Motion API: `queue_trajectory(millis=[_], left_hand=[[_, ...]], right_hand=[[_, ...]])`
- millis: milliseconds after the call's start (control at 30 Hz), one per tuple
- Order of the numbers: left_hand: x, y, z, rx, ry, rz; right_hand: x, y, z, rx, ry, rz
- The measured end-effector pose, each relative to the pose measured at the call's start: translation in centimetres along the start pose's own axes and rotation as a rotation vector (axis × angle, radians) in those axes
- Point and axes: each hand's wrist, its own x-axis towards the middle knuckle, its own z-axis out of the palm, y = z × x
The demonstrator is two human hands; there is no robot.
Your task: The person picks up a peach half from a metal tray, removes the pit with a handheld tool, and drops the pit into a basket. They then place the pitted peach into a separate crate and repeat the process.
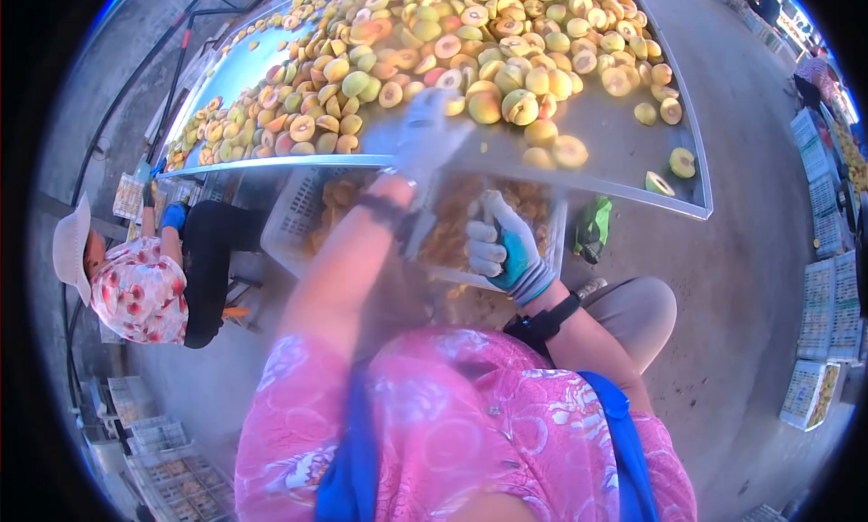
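My left hand (pixel 429 138), in a pale glove, reaches over the near edge of the metal table (pixel 597 183) beside halved yellow-orange fruits (pixel 515 106). Motion smears its fingers, so their pose and anything in them cannot be made out. My right hand (pixel 508 249), in a grey and teal glove, is closed in front of the table, above a white crate (pixel 294 210) of orange-brown pieces. What its curled fingers hold, if anything, is too small to name. Both wrists wear dark bands.
At the left sits a person (pixel 140 282) in a light hat and blue gloves, beside crates. Green packaging (pixel 593 228) lies right of the white crate. Stacked crates (pixel 816 310) stand at the far right, with more (pixel 176 477) at lower left. Other people are at upper right.
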Motion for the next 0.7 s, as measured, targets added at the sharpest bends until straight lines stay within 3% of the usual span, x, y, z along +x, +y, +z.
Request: queue_trajectory(millis=[167,233,367,433,467,500,567,633,700], left_hand=[[3.9,0.5,6.7,0.068,-0.092,0.004],[4.6,0.2,7.7,0.108,-0.119,-0.025],[4.7,-0.1,6.6,0.08,-0.109,-0.082],[3.9,0.3,5.1,-0.338,-0.149,-0.292],[3.9,-1.4,6.1,-0.751,-0.215,-0.398],[3.5,-1.5,5.6,-0.747,-0.218,-0.397],[1.4,-0.9,4.1,-1.541,-0.147,-0.567],[-0.4,1.0,2.4,-1.63,-0.098,-0.564],[-1.8,1.6,1.8,-1.998,-0.198,-0.478]], right_hand=[[-0.4,-0.4,0.1,0.073,-0.008,-0.008],[-0.8,-0.5,0.8,0.042,0.18,-0.032],[-0.8,-0.4,1.7,-0.007,0.255,-0.07],[-0.9,-0.6,2.5,-0.12,0.26,-0.094],[-0.9,-0.7,2.6,-0.117,0.255,-0.099],[-1.0,-0.9,2.6,-0.238,0.271,-0.144],[-1.0,-1.2,2.7,-0.356,0.286,-0.182],[-1.1,-1.6,2.9,-0.468,0.381,-0.198],[-0.9,-1.7,3.0,-0.563,0.386,-0.218]])
